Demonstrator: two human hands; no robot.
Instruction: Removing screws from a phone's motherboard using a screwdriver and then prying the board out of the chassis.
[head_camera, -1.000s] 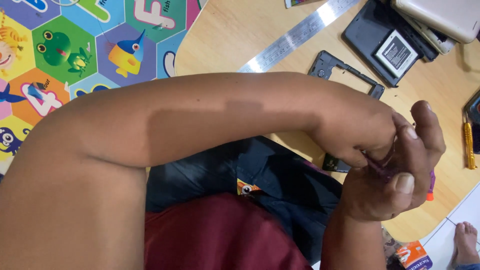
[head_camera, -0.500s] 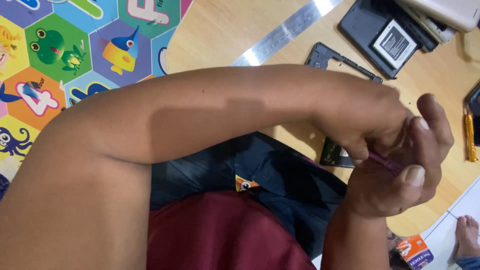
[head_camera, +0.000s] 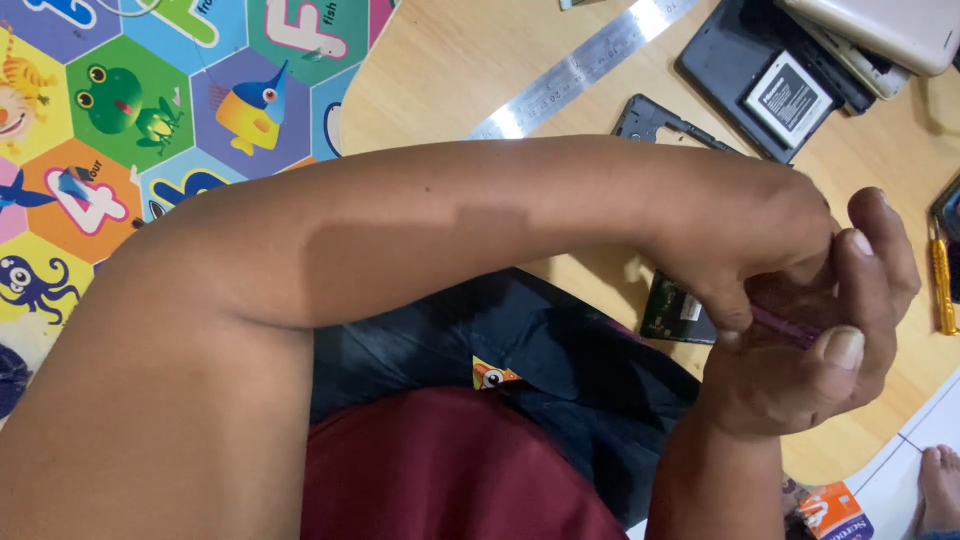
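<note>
We pinch a purple tool (head_camera: 790, 325) between our left hand (head_camera: 760, 250) and right hand (head_camera: 810, 370), steadying it over the circuit board (head_camera: 675, 310).

Left forearm crosses the body; left hand (head_camera: 760, 255) and right hand (head_camera: 810, 350) meet, fingers curled.

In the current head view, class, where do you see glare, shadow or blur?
Head view: glare whitens the steel ruler; the left hand and right hand, closed on a purple tool, throw a soft shadow on the wooden table; the forearm is slightly soft, and a flat rectangular patch lies across it.
</note>
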